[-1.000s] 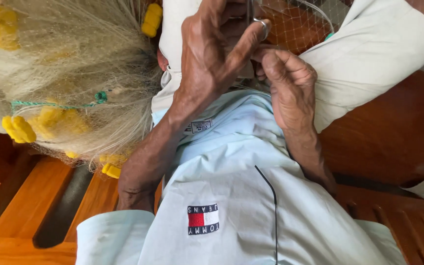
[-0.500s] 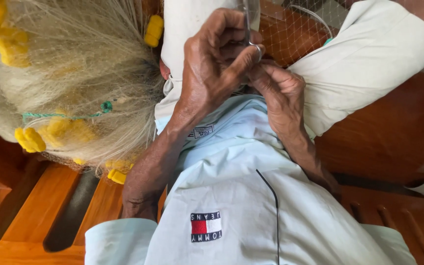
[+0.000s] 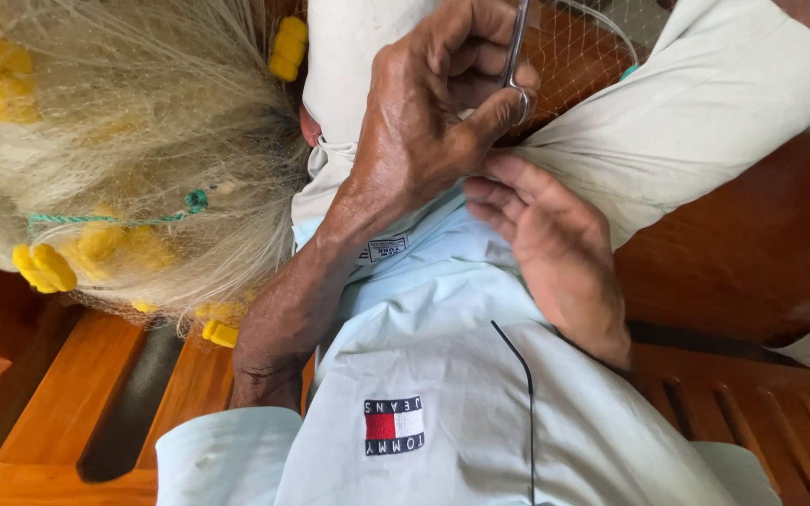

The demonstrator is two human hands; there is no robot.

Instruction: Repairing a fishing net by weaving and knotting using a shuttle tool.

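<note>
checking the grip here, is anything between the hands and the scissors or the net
Nothing visible does. The left hand already holds the metal scissors by a finger loop, and the right hand pinches at the fine fishing net just beneath them.

shirt (image 3: 480,375): pale blue, thin dark vertical seam line | chest patch (image 3: 393,425): small embroidered, red, white and navy | collar label (image 3: 384,249): white | trousers (image 3: 705,122): off-white | forearms bare, no sleeves over wrists

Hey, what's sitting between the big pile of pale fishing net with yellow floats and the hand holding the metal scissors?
In the head view, a white cloth-covered knee lies between the pale net pile and the left hand gripping the scissors.
</note>
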